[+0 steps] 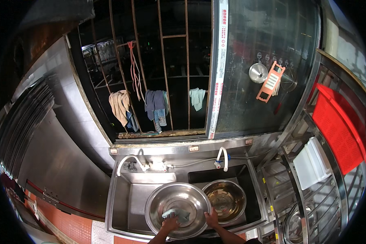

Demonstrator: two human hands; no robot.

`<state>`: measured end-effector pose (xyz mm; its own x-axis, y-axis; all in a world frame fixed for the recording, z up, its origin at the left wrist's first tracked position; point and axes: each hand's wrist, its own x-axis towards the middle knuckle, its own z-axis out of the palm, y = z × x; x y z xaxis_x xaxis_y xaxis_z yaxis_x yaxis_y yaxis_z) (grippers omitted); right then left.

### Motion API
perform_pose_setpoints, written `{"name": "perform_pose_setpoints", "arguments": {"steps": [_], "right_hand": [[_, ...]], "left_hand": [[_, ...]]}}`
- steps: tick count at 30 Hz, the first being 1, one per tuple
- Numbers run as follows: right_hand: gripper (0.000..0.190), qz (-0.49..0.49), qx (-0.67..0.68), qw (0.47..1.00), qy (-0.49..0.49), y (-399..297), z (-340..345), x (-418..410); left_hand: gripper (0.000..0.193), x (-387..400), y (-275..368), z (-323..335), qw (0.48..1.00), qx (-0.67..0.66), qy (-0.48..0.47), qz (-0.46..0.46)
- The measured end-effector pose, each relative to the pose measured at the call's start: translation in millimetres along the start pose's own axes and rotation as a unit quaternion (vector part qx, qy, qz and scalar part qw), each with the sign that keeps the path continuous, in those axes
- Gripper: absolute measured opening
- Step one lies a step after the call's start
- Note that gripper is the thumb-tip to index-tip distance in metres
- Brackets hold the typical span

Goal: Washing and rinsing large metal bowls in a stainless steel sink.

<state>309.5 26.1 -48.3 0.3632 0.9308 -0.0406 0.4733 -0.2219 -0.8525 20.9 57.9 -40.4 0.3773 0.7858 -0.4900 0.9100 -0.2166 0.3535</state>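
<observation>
A wide stainless steel basin (178,195) lies across the divider of a double-bowl steel sink (140,195), mostly over the left bowl. My left hand (170,224) is inside it, pressing a pale green cloth (183,215) against the metal. The fingers are partly hidden where they meet the cloth. My right hand (212,218) grips the basin's right rim. Just beyond that hand, a second, smaller steel basin (225,198) sits in the right sink bowl, its inside shiny and yellowish.
Two white curved faucets (131,157) (224,155) rise behind the sink. On the right, a metal rack (311,195) holds a red plastic basket (338,131) and white containers (312,163). Cloths (155,103) hang on the window bars. A steel panel (70,155) stands left.
</observation>
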Motion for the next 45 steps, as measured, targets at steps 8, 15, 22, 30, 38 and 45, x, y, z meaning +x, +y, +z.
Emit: {"name": "perform_pose_setpoints", "arguments": {"steps": [8,15,22,30,38,45], "right_hand": [[0.048,0.044,0.013,0.999,-0.028,-23,-8,7],[0.05,0.033,-0.008,0.999,-0.023,-25,-12,16],[0.059,0.038,-0.016,0.998,-0.056,-12,-15,15],[0.047,0.002,0.018,0.999,-0.036,4,-7,14],[0.047,-0.015,-0.036,0.999,0.021,22,1,12],[0.047,-0.023,-0.008,1.0,0.0,14,-10,14]], "left_hand": [[0.067,32,-28,-30,0.999,0.008,0.045,-0.008],[0.075,37,-23,-35,0.999,0.003,0.028,-0.014],[0.075,17,-21,-18,0.999,-0.015,0.038,-0.014],[0.062,-20,2,-9,0.999,-0.003,0.035,-0.028],[0.041,-34,26,14,0.996,0.036,-0.048,-0.06],[0.044,-38,43,15,0.993,0.026,-0.113,0.031]]}}
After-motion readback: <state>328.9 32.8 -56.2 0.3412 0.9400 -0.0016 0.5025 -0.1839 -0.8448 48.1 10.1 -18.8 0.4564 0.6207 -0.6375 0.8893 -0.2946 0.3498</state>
